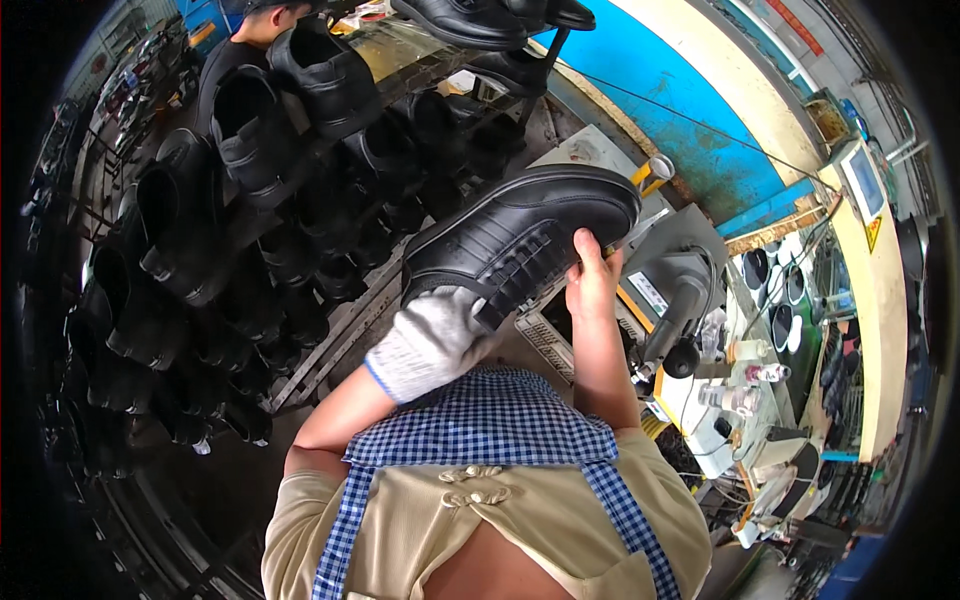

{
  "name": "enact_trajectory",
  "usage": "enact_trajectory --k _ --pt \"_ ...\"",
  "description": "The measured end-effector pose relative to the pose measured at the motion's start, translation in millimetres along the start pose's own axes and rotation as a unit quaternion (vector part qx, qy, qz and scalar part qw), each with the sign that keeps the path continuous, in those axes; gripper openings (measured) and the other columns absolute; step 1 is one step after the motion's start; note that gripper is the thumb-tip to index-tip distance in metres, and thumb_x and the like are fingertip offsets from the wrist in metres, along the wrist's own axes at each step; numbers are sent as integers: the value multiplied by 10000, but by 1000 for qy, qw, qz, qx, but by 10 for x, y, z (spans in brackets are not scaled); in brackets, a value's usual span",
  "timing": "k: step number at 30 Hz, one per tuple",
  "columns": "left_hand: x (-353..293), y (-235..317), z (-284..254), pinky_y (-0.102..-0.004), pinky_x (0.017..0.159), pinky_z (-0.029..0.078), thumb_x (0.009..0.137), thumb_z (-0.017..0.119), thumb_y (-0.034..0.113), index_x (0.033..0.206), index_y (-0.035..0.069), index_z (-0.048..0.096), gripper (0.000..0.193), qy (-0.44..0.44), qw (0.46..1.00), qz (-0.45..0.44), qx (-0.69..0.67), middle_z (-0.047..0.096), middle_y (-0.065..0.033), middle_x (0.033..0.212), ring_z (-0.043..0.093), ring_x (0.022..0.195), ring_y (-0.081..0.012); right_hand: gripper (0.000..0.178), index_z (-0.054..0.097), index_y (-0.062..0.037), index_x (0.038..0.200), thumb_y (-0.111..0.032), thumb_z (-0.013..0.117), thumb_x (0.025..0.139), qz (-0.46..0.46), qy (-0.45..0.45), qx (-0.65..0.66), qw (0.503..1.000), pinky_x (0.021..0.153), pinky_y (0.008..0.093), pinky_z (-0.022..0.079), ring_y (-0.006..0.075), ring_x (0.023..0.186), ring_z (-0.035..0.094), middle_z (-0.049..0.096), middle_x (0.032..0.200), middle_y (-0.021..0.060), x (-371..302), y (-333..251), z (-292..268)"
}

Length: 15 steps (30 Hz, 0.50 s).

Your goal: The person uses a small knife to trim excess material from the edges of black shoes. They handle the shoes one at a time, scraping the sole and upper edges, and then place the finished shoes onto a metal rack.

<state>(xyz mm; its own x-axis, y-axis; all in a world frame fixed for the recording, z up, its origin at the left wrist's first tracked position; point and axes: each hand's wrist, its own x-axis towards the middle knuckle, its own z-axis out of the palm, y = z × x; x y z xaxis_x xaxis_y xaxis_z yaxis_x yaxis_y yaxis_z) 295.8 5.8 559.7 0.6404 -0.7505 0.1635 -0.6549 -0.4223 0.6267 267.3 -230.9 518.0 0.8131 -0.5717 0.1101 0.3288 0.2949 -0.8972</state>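
A black lace-up shoe [520,225] is held up on its side in front of me, its toe to the right and its heel to the left. My left hand [435,335], in a whitish knit glove, grips it at the heel and opening; the glove's fingers are partly hidden by the shoe. Bare, my right hand [595,270] is closed on the toe end, with the thumb on the upper and the other fingers mostly out of sight. The laces face toward me.
Racks of black shoes [245,135] fill the left side, with a person [265,25] behind them. A grey machine [675,290] with a black ball knob [682,357] stands close on the right. Beyond it, a cluttered bench [735,400] carries small bottles. A blue panel [690,110] rises behind.
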Motion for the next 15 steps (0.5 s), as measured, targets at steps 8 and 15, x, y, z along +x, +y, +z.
enact_trajectory --k 8,15 --pt "-56 -133 -530 -355 981 474 756 823 238 1192 -37 629 551 222 916 7 -335 659 -140 1141 627 1094 -240 462 591 -3 1178 -55 806 772 -44 -159 -84 983 905 320 510 163 987 647 675 1099 67 -140 -15 362" --pt "127 -305 -416 -327 994 472 731 852 213 1284 -23 577 661 124 863 -46 -488 649 -119 1193 614 1094 -182 508 578 -1 1190 -170 837 788 -38 -304 -227 924 652 224 499 68 771 624 678 986 67 -226 -225 518"
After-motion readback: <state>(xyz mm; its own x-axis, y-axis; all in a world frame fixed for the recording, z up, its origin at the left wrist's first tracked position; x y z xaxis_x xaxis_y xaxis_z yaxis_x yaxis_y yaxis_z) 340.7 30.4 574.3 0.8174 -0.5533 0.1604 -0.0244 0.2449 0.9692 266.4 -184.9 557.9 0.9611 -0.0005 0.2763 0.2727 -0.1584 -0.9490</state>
